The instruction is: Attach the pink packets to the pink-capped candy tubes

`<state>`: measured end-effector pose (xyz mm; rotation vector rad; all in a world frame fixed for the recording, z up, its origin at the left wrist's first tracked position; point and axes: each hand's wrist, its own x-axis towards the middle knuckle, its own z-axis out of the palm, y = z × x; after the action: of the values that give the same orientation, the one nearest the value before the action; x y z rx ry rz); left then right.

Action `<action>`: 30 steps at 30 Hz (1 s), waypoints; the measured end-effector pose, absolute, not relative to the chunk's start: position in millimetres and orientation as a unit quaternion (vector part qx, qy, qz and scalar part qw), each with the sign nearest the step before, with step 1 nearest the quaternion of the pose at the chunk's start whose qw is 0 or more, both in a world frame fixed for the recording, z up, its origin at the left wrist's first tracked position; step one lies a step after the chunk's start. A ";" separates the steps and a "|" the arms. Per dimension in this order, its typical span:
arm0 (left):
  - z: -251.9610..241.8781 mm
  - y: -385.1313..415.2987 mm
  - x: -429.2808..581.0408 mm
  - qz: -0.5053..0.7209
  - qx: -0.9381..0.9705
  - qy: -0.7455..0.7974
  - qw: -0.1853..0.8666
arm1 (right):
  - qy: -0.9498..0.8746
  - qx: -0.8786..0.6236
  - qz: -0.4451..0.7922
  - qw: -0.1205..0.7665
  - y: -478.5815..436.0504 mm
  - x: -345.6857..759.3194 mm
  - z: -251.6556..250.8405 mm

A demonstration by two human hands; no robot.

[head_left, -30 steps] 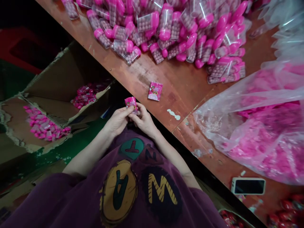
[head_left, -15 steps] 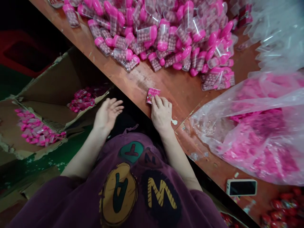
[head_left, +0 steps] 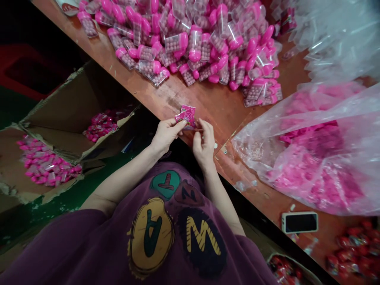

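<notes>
Over the table's front edge, my left hand [head_left: 166, 133] pinches a small pink printed packet [head_left: 187, 114] between thumb and fingers. It looks like a flat foil wrapper, with a second pink piece [head_left: 189, 107] showing behind it; whether the two are joined I cannot tell. Close to the packet's right side is my right hand [head_left: 204, 140], fingers half curled and thumb apart from them. Its fingertips lie near the packet's lower right corner, and contact there is unclear. Beyond both hands lies a heap of clear bottles [head_left: 194, 41] with pink caps, filled with pale pink balls.
A plastic bag [head_left: 320, 174] of pink pieces lies right of my hands, below clear plastic pieces [head_left: 335, 51]. A phone [head_left: 299, 222] and red wrapped items [head_left: 353, 249] are at lower right. Left of the table, an open cardboard box [head_left: 59, 118] holds pink packed items [head_left: 50, 164].
My left hand has moved right from empty air and now grips the pink packet. The packet has come up off the table, and my right hand has shifted to its right side.
</notes>
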<state>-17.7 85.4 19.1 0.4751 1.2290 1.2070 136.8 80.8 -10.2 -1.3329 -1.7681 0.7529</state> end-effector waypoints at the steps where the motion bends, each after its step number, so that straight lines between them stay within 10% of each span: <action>1: 19.5 85.4 -15.5 0.529 0.213 0.532 0.625 | -0.646 -0.533 0.357 0.414 82.1 135.9 -8.1; 7: 18.5 87.1 -1.6 0.514 0.184 0.554 0.629 | -0.486 -0.580 0.511 0.409 97.5 139.6 -0.6; 17: 14.7 75.1 -17.5 0.506 0.172 0.578 0.617 | -0.668 -0.714 0.185 0.101 92.9 156.5 13.7; 23: 23.8 73.1 -8.3 0.534 0.159 0.550 0.622 | -0.631 -0.613 0.340 0.332 80.6 143.4 21.9; 30: 23.7 76.0 -1.2 0.572 0.151 0.536 0.602 | -0.505 -0.557 0.537 0.383 91.8 123.8 18.0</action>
<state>-1.2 76.0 23.7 0.3505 1.2421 1.3261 123.8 91.8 18.0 -1.4194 -1.2871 1.3706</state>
